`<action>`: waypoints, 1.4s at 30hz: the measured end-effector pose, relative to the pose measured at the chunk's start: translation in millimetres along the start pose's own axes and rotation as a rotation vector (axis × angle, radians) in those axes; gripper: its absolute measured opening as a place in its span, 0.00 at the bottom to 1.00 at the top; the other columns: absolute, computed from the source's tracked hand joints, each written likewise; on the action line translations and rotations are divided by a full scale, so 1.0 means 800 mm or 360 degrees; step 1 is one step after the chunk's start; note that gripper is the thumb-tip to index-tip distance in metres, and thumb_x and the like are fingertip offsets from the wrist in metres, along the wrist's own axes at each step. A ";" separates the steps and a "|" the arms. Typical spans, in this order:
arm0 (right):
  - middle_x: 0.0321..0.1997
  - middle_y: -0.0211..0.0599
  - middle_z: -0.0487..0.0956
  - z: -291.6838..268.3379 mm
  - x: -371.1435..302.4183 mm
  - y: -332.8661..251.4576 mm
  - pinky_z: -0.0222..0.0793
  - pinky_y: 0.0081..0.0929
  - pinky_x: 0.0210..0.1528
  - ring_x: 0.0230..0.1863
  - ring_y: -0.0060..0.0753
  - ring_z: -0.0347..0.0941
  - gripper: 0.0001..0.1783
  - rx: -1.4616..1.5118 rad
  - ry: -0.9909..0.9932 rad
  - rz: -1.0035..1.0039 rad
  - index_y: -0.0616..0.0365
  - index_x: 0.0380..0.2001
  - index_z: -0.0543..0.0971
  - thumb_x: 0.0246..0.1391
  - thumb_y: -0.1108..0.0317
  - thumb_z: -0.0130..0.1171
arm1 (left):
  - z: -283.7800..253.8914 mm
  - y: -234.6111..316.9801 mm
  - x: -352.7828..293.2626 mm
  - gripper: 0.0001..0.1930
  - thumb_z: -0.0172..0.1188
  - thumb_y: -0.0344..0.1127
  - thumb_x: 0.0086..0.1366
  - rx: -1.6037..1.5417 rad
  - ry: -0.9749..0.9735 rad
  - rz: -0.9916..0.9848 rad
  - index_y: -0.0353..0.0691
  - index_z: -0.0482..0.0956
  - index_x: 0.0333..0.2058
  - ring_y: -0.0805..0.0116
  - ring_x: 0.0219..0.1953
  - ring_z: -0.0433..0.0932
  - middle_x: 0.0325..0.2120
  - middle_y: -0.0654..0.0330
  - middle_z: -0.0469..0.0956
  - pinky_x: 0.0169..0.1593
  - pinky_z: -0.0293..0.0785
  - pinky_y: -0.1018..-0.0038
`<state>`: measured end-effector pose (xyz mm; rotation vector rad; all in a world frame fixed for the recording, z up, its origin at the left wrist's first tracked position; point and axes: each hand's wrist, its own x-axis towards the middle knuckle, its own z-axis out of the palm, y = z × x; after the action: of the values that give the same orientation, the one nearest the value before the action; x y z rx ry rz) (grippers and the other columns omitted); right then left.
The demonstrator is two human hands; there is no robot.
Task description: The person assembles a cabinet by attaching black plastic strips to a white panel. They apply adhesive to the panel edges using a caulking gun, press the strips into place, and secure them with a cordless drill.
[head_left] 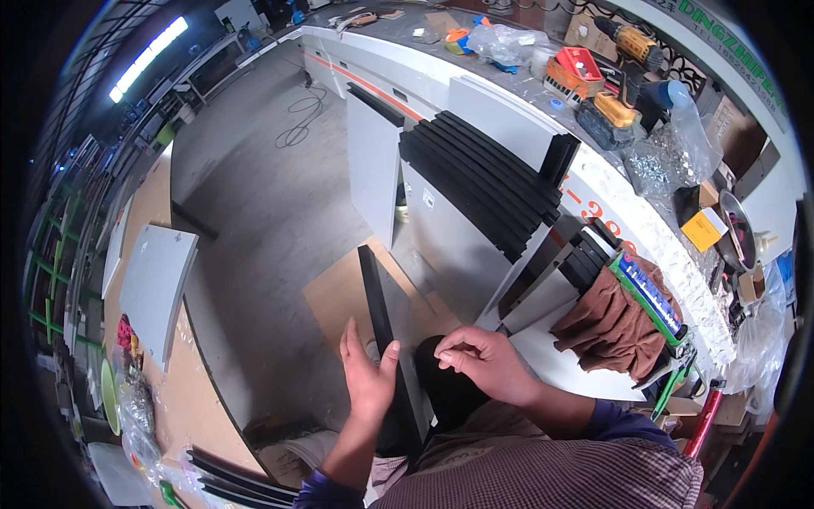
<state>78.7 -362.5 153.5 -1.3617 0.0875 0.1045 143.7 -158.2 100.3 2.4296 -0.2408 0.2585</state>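
Observation:
My left hand (pixel 370 373) is open, its thumb and fingers spread, beside the black edge strip (pixel 374 293) of a panel. That panel stands on edge in front of me, over a brown board (pixel 335 288) on the floor. To the right of the strip, my right hand (pixel 487 360) is closed, with thumb and curled fingers pressed together. Whatever it may be pinching is too small to make out. Ahead and to the right, a row of grey-white panels with black edge strips (pixel 479 182) leans against the white bench side.
A brown cloth (pixel 615 318) and a caulking gun with a blue tube (pixel 649 297) lie at right. Along the bench sit a cordless drill (pixel 632 41), a red tray (pixel 579 64) and bags of screws (pixel 653 165). A grey panel (pixel 157 284) rests on the left table (pixel 191 399).

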 end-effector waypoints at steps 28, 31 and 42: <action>0.46 0.37 0.78 -0.540 0.190 -0.240 0.68 0.24 0.45 0.43 0.26 0.72 0.38 -0.1030 0.1513 -0.0964 0.66 0.60 0.69 0.54 0.53 0.69 | -0.150 -0.059 -0.017 0.09 0.63 0.40 0.66 -0.1831 0.0323 -0.0593 0.41 0.77 0.33 0.76 0.27 0.70 0.30 0.67 0.74 0.31 0.67 0.82; 0.42 0.34 0.80 -0.563 0.224 -0.256 0.69 0.24 0.43 0.41 0.26 0.74 0.30 -0.0858 0.1407 -0.0891 0.64 0.54 0.73 0.54 0.56 0.67 | -0.164 -0.070 -0.025 0.08 0.62 0.38 0.68 -0.1878 0.0410 -0.0634 0.40 0.78 0.34 0.76 0.26 0.70 0.27 0.65 0.74 0.30 0.68 0.81; 0.38 0.38 0.82 -0.563 0.261 -0.273 0.71 0.27 0.42 0.36 0.29 0.76 0.18 -0.0901 0.1549 -0.1114 0.71 0.40 0.79 0.47 0.69 0.67 | -0.180 -0.070 -0.054 0.07 0.57 0.32 0.70 -0.1770 0.0465 -0.0766 0.34 0.79 0.37 0.75 0.26 0.76 0.28 0.62 0.78 0.32 0.75 0.78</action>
<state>312.0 -843.1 247.0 -1.8214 0.4092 -1.2087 98.0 -18.3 164.1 1.2657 0.2783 0.1806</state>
